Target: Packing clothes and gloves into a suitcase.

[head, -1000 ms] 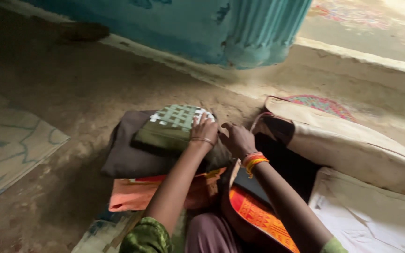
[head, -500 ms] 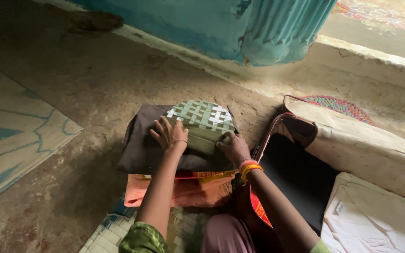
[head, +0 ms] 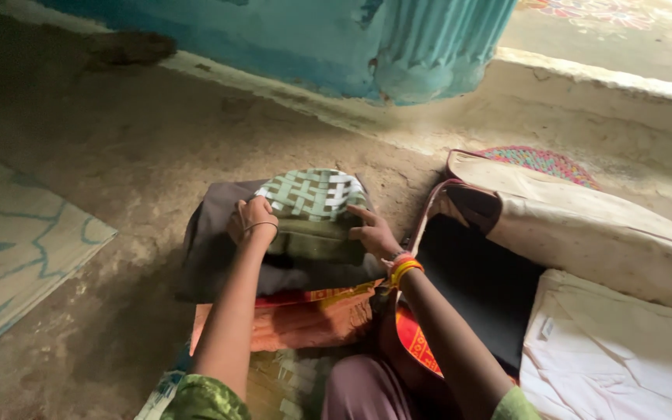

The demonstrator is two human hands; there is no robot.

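Open cream bag (head: 585, 225) lies right of a cloth stack — dark brown cloth (head: 211, 253) over orange cloth (head: 305, 323) — topped by the green woven-pattern bundle (head: 313, 210), left hand (head: 252, 219) and right hand (head: 371, 233) clasping its sides, fingers curled.

two hands (head: 252, 222), three folded cloths (head: 310, 214), one open bag (head: 585, 225), one mat (head: 17, 249)

A teal wall (head: 313, 39) is standing at the back. Below it, a patterned mat (head: 17, 257) is lying left and a cream bag (head: 585, 225) right.
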